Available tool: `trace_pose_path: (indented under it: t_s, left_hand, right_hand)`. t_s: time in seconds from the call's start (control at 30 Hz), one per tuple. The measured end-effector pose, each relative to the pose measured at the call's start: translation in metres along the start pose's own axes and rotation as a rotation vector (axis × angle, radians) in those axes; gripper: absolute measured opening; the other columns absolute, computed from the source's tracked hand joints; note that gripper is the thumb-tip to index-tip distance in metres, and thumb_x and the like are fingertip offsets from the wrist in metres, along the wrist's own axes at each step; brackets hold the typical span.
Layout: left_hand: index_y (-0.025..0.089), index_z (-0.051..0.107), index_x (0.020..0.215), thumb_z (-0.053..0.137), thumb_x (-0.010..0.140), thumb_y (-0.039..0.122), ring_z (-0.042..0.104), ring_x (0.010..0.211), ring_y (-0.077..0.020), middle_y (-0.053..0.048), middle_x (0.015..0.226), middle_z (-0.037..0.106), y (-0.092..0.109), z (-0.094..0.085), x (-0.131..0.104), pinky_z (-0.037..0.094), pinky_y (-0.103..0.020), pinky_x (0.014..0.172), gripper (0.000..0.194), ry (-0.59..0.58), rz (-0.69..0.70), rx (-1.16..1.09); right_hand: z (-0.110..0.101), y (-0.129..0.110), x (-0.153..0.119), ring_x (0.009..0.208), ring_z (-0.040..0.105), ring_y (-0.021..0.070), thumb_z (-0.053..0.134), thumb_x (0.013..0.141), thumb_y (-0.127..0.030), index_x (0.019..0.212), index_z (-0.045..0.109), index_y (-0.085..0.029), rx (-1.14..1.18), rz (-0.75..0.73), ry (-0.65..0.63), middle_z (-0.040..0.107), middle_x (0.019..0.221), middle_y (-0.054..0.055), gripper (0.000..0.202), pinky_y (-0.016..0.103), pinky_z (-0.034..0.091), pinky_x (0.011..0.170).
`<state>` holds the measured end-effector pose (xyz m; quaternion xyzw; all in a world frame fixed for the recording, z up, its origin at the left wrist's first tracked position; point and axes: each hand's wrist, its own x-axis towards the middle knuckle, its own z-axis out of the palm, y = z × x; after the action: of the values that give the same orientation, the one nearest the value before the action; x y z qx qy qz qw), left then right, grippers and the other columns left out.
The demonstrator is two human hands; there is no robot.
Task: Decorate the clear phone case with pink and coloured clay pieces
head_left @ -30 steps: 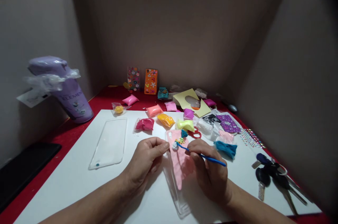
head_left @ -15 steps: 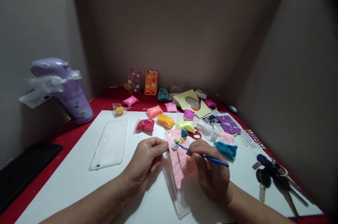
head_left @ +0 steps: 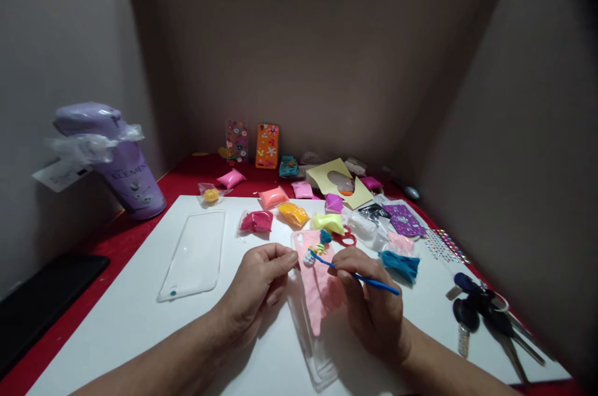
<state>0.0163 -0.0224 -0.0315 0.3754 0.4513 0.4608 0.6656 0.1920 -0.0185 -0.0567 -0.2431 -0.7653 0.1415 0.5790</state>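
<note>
Case point(head_left: 312, 355) in the head view lies slanted between the 2 hands over the white surface point(head_left: 126, 296), with pink clay point(head_left: 319, 287) spread across its upper part and hanging down in a ragged point. Very little has just changed: the right hand and the tool have shifted slightly, which I judge to be fine, close work rather than any larger repositioning. The left hand point(head_left: 252, 278) is nearly closed, thumb and forefinger pinching the upper left edge of the case, the other fingers curled under. The right hand point(head_left: 374, 306) is closed in a pen-like grip, pinching the blue tool point(head_left: 374, 283). Its tip is at the white piece point(head_left: 309, 259); whether it presses or only hovers, I cannot tell. Just beside that sit 1 yellow piece point(head_left: 320, 249) and, higher up, 1 blue piece point(head_left: 326, 236). Red scissors point(head_left: 348, 240) and a yellow packet point(head_left: 328, 222) lie just beyond the case, a teal packet point(head_left: 400, 264) beyond the right hand, and 1 empty cover point(head_left: 196, 253) to the left.
</note>
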Motion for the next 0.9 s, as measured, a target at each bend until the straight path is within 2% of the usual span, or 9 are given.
trace_pose_path:
  t_s: [0.23, 0.53, 0.73, 0.9]
  left_hand:
    - [0.015, 0.052, 0.067, 0.064, 0.078, 0.030, 0.018, 0.034, -0.0015, 0.010, 0.039, 0.033, -0.0003, 0.0006, 0.0000, 0.010, -0.018, 0.036, 0.022, -0.005, -0.007, 0.003]
    - [0.015, 0.051, 0.066, 0.064, 0.077, 0.030, 0.018, 0.034, -0.0014, 0.010, 0.039, 0.033, 0.0018, 0.0018, 0.0002, 0.009, -0.018, 0.037, 0.023, -0.001, -0.006, 0.003]
    - [0.015, 0.052, 0.065, 0.065, 0.076, 0.031, 0.018, 0.034, -0.0012, 0.010, 0.040, 0.033, 0.0009, 0.0008, -0.0007, 0.010, -0.018, 0.036, 0.023, 0.007, -0.010, -0.016]
    - [0.016, 0.051, 0.066, 0.066, 0.075, 0.032, 0.018, 0.034, -0.0014, 0.010, 0.041, 0.033, 0.0006, 0.0001, -0.0005, 0.010, -0.018, 0.036, 0.024, -0.002, -0.008, -0.022]
  right_hand:
    - [-0.0003, -0.0005, 0.0001, 0.073, 0.055, 0.0177, 0.043, 0.086, -0.002, 0.099, 0.053, -0.018, 0.025, -0.007, 0.014, 0.054, 0.078, 0.004, 0.023, 0.034, 0.046, 0.064]
    - [-0.0009, 0.0009, -0.0009, 0.073, 0.054, 0.0177, 0.044, 0.085, -0.001, 0.099, 0.052, -0.018, 0.018, 0.009, -0.028, 0.054, 0.079, 0.004, 0.024, 0.034, 0.046, 0.063]
    - [-0.0011, -0.0003, -0.0006, 0.073, 0.055, 0.0177, 0.043, 0.086, -0.002, 0.099, 0.052, -0.018, 0.017, -0.007, 0.017, 0.055, 0.079, 0.004, 0.023, 0.035, 0.048, 0.065]
    - [-0.0001, 0.0007, 0.0004, 0.072, 0.055, 0.0176, 0.043, 0.087, -0.004, 0.099, 0.052, -0.019, 0.013, 0.006, 0.008, 0.054, 0.078, 0.004, 0.022, 0.035, 0.047, 0.064]
